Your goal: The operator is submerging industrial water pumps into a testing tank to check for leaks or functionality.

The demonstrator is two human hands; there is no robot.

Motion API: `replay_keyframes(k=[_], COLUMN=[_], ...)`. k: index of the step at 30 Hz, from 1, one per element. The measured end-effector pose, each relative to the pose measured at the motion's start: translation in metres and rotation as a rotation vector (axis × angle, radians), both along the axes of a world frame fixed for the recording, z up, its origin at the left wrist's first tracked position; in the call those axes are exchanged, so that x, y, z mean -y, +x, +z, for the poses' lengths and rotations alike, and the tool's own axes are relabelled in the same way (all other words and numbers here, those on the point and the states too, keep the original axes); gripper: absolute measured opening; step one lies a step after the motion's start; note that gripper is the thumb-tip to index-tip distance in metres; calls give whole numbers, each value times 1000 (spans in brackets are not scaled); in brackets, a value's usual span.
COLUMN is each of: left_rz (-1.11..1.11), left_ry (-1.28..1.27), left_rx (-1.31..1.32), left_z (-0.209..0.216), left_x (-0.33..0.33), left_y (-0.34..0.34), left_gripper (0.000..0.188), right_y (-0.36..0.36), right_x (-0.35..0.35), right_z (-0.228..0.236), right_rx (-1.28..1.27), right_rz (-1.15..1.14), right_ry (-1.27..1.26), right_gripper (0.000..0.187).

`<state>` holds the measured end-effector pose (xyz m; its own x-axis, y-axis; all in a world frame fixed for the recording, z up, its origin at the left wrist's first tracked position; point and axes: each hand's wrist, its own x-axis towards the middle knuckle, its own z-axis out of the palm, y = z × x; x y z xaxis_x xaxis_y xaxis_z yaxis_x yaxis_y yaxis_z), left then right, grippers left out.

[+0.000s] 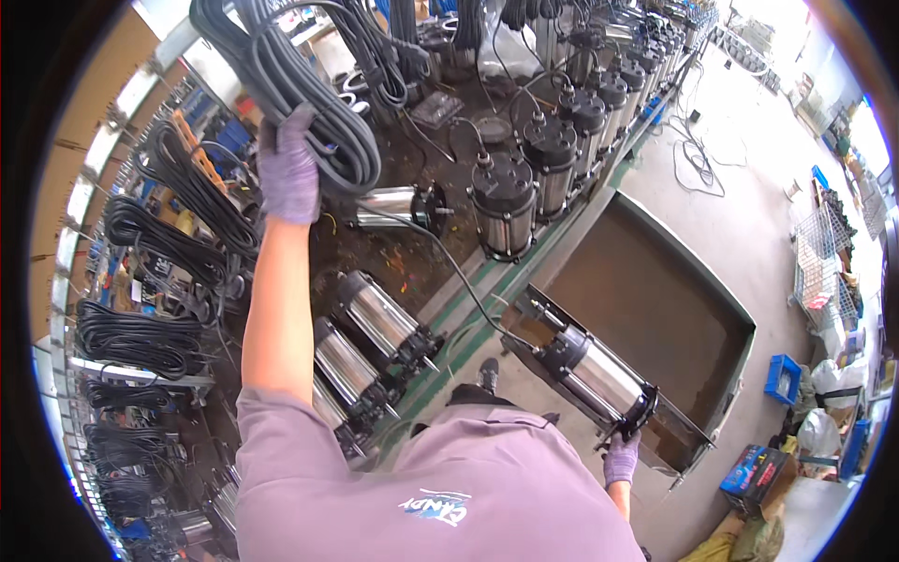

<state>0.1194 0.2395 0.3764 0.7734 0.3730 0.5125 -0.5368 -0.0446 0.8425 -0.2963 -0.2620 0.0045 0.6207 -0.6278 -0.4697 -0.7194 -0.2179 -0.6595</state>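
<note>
My left hand (288,173), in a purple glove, is raised and closed on a thick coil of black cable (323,122). From the coil a single cable runs down to the black cap of a shiny steel pump motor (599,375). That motor lies on its side in a narrow metal cradle, over the edge of a tank of brown water (646,300). At the motor's lower end my right hand (621,459), also gloved, has its fingers curled up against the black flange; part of the grip is hidden.
Several upright pump motors (504,206) line the bench edge, with a motor (393,208) lying beyond my left wrist. More motors (379,318) lie near my left elbow. Cable coils (140,328) hang from a rack at left. A blue crate (783,378) stands on the floor at right.
</note>
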Motion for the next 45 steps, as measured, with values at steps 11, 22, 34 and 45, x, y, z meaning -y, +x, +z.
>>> replay_keyframes(k=[11,22,34,45], left_rz=[-164,153,-1146,-1018], left_ry=[-691,708,1806,552], left_rx=[-610,-544,-640,-1363], left_z=[-113,-294,-324,-248], left_x=[84,47,159,196], left_y=[-138,-98,-77,-123], left_gripper=[28,47,38,37], right_y=[7,5,-18,-2], right_x=[-13,-9,-49,-62], right_z=[14,26,6,35], right_rx=[106,53,295,303], right_rz=[-52,163,-187,136], right_ry=[46,-271,141,-239], right_gripper=[42,44,25,17])
